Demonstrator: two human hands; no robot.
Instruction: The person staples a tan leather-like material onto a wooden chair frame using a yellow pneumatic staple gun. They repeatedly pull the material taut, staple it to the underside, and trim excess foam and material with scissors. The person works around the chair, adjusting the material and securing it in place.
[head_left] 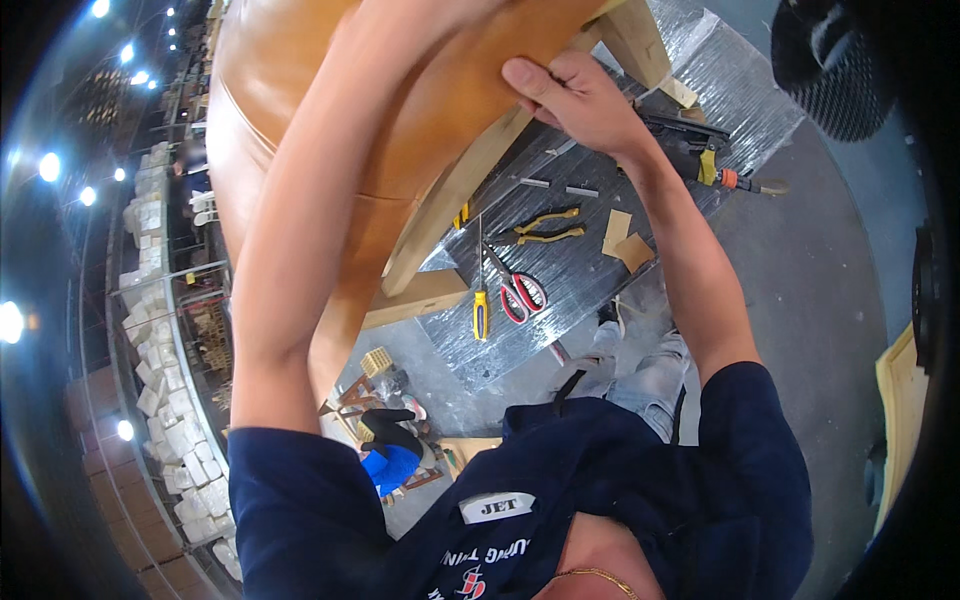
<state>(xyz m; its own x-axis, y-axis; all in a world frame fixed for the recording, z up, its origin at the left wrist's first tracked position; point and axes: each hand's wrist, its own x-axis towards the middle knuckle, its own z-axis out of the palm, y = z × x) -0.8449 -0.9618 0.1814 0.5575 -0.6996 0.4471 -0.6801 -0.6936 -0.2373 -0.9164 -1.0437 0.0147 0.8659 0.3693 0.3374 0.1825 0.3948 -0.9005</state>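
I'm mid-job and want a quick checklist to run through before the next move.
1. Right hand at the edge of the tan leather: ok; firmness of hold cannot tell.
2. Left hand placement: cannot tell, beyond the top of the picture.
3. Screwdriver, scissors and pliers apart from the right hand: ok.
4. Black tool apart from the right forearm: cannot tell, they overlap in view.
5. Film-covered surface free of loose scraps: not ok, brown pieces lie there.

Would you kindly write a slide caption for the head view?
Right hand at the edge of brown upholstery; pliers, scissors and screwdriver nearby.
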